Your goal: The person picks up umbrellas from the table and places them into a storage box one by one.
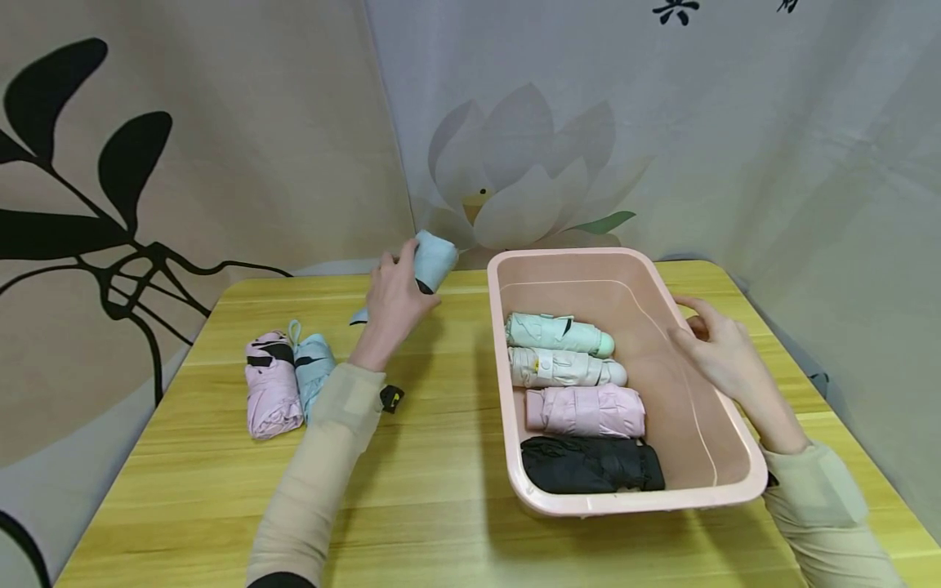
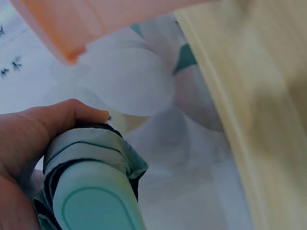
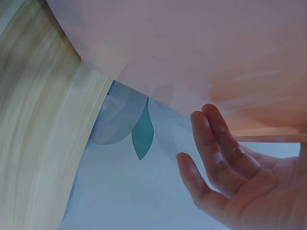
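The left hand (image 1: 397,298) has its grip clamped round a light blue folded umbrella (image 1: 435,260), near the far edge of the worktop (image 1: 419,498) and to the left of the bin. The umbrella is tilted, one end showing beyond the thumb side; the left wrist view shows a smooth, rounded end cap (image 2: 98,203) close below the thumb. Contact between this umbrella and the worktop cannot be determined.

The right hand (image 1: 713,351) is at the right rim of a pale pink plastic bin (image 1: 573,286). Its grip is loose: the fingers are apart and only slightly bent, alongside the bin's outer wall. How much pressure it applies cannot be determined.

Four folded umbrellas lie crosswise in the bin, set in a row along its left side. From far to near: a mint green umbrella (image 1: 555,333), an off-white umbrella (image 1: 566,367), a lilac-pink umbrella (image 1: 586,410) and a black umbrella (image 1: 591,465).

On the left of the worktop, a lilac umbrella (image 1: 274,396) and a second blue umbrella (image 1: 313,367) with a loop lie side by side, the latter partly behind the left sleeve (image 1: 309,482). Behind stands a pale cloth backdrop (image 1: 294,147) printed with a lotus and black foliage.
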Motion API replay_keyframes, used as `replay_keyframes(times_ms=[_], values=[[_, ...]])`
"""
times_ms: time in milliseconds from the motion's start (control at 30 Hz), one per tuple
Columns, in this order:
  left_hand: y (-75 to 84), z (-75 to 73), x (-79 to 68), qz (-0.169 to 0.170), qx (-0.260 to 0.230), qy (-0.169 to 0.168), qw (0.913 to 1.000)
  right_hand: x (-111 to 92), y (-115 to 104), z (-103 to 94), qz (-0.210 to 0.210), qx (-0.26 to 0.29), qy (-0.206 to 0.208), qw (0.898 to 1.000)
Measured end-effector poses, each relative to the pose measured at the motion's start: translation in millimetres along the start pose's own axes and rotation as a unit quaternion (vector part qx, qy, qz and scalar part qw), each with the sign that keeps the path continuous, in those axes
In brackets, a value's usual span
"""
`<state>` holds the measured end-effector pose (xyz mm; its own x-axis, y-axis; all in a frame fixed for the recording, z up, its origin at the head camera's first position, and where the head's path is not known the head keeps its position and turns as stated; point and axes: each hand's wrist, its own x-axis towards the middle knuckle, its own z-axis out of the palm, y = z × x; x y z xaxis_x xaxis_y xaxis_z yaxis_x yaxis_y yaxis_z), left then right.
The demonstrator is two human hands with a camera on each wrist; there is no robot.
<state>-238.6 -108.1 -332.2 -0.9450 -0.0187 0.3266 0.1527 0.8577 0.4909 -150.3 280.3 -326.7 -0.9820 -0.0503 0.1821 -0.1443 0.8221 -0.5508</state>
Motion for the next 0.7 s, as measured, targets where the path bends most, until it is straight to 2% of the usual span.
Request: replay_keyframes(times_ms=[133,333,700], values=[[14.0,-6.7,-2.4,0.039,0.009,0.031,0.9987,0.6,0.2,-0.2,-0.005,0.004,0.000,1.000],[31.6,-14.4,-6.6,0.083,0.020,0.055,0.9948,1.0,1.1,0.1,-0.005,0.002,-0.002,1.000],[59.2,-28.5,-16.4,0.160,0.026,0.061,0.9849,0.8,0.5,-0.2,0.001,0.005,-0.004,1.000]])
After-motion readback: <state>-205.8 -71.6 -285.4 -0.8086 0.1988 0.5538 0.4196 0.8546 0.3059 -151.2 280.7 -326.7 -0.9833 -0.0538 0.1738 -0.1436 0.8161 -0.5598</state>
